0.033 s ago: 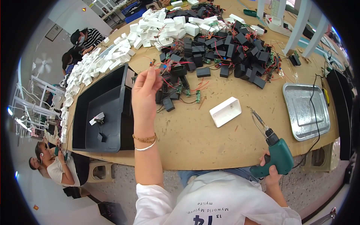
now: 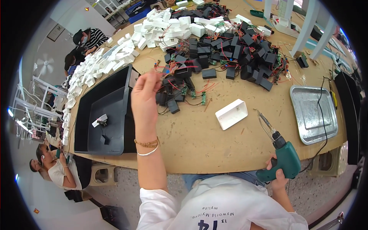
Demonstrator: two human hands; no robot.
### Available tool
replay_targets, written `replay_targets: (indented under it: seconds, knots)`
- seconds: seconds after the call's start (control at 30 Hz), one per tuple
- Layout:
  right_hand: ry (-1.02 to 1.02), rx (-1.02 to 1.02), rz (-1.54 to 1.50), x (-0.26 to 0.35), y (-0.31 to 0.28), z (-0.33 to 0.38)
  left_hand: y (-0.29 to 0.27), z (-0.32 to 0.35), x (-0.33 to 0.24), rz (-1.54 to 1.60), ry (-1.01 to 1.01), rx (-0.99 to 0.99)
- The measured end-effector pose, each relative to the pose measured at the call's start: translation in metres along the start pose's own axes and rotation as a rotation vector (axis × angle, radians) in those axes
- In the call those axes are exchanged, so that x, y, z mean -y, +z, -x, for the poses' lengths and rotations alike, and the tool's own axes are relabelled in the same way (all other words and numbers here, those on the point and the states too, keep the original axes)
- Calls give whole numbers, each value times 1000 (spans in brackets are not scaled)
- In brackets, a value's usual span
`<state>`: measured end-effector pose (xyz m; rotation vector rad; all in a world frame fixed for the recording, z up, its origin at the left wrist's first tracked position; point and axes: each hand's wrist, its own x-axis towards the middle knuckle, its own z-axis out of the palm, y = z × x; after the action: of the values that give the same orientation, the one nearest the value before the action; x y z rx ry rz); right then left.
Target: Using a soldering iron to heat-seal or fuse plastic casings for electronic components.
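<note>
My left hand (image 2: 145,86) is raised over the near left edge of a heap of black boxes (image 2: 237,51) with circuit boards and red and black wires. Its fingertips are pinched together. Blurred thin red wires (image 2: 186,66) show just beyond them; what the fingers hold, if anything, I cannot make out. My right hand (image 2: 278,174) grips the handle of a green soldering gun (image 2: 288,159) at the table's front edge. The metal tip points up and away, near the right end of an open white plastic case (image 2: 231,114) lying on the table.
At the left stands a black bin (image 2: 115,136) with a few parts inside. A metal tray (image 2: 293,115) lies at the right, the gun's black cord (image 2: 321,115) crossing it. White cases (image 2: 165,28) are piled at the back and left. Other people (image 2: 67,168) sit at the left.
My left hand has shifted slightly left, and red wires near its fingertips now look smeared by motion. My right hand and the soldering gun have stayed put.
</note>
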<state>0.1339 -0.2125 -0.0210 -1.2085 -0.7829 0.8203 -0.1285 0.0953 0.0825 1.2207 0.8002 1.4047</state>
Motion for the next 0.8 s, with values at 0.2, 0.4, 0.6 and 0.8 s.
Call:
replay_targets:
  seconds: [0.2, 0.4, 0.6, 0.8]
  knots:
    - [-29, 4, -12, -1, 0, -1, -15, 16, -39, 443, 36, -7]
    - [-61, 20, 9, -3, -1, 0, -24, 7, -43, 304, -28, 93]
    - [-45, 1, 14, -2, 4, -2, -11, 33, 14, 139, -288, 36]
    - [3, 14, 20, 1, 0, -2, 13, 70, 14, 76, -461, 107]
